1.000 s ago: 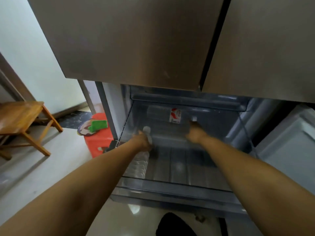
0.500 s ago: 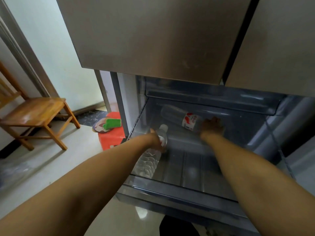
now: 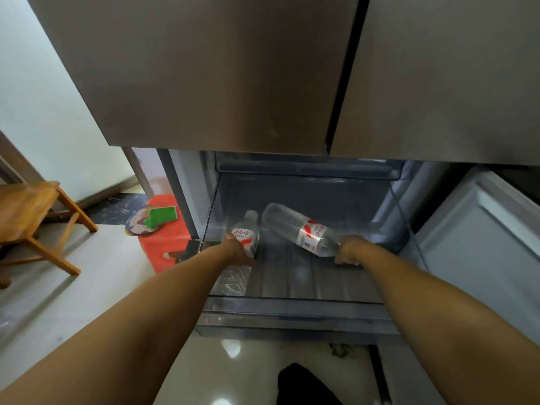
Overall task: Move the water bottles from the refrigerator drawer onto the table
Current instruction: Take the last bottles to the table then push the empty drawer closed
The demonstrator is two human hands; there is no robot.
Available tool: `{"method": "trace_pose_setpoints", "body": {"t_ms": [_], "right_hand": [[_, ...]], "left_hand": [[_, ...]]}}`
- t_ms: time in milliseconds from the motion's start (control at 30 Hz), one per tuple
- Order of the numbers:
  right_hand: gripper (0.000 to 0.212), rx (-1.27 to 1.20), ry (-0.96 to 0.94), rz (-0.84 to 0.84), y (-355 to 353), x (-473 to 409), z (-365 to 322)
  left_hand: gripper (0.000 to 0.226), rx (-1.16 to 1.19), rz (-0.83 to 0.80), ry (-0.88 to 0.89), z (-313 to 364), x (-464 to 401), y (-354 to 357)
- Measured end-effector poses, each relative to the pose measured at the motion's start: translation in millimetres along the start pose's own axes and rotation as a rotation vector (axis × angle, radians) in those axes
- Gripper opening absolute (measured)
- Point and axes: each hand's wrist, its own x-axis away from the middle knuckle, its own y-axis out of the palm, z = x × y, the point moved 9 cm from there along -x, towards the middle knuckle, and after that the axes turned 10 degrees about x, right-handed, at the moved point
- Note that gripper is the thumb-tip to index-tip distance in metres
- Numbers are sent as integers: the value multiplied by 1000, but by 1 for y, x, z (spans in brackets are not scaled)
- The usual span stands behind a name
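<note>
The clear refrigerator drawer stands pulled out below the steel doors. Two clear water bottles with red-and-white labels are inside it. My left hand grips the left bottle around its middle, cap pointing away from me, near the drawer's left wall. My right hand holds the neck end of the larger right bottle, which is tilted with its base raised toward the back left. The table is not in view.
An open refrigerator door stands at the right. A red plastic stool with a green sponge sits left of the drawer. A wooden chair is further left on the tiled floor.
Both hands have drawn back toward me. The right bottle has swung up and forward in my right hand. The left bottle has turned so its label shows.
</note>
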Motion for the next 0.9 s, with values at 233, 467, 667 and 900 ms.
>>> {"method": "trace_pose_setpoints", "body": {"t_ms": [233,467,667,900], "right_hand": [[43,123,144,-9,22,1,47],[43,-131,142,227,-17,-12,17],[64,34,52,-74,-8,-11,-48],[35,-433,-100,177,-1,2,-36]], "left_hand": [[94,124,-26,25,1,-7,3],[100,248,-17,-30,-5,-14,3],[106,293,-43,-37,-8,-19,9],[103,279,-28,-33,-9,-25,10]]}}
